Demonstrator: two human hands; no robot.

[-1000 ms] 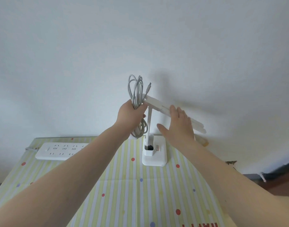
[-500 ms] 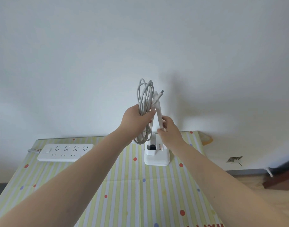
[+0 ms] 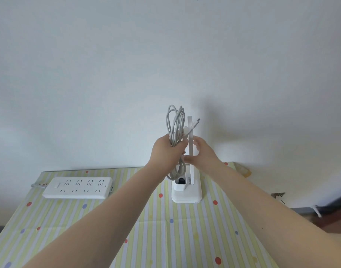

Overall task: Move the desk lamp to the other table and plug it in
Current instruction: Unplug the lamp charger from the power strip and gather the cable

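Standing on the striped table (image 3: 185, 238), the desk lamp (image 3: 187, 192) is steadied by the right hand (image 3: 202, 153); the coiled cable (image 3: 176, 130) is clenched in the left hand (image 3: 167, 149). Plugging into the power strip (image 3: 77, 187) at far left remains undone.

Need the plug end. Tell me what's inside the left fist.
The left hand grips a coiled grey cable; loops stick out above and below, one connector pokes free. The gripped middle is hidden.

Soft daylight, faint shadow on wall (image 3: 243, 120), wide-angle edge warping.
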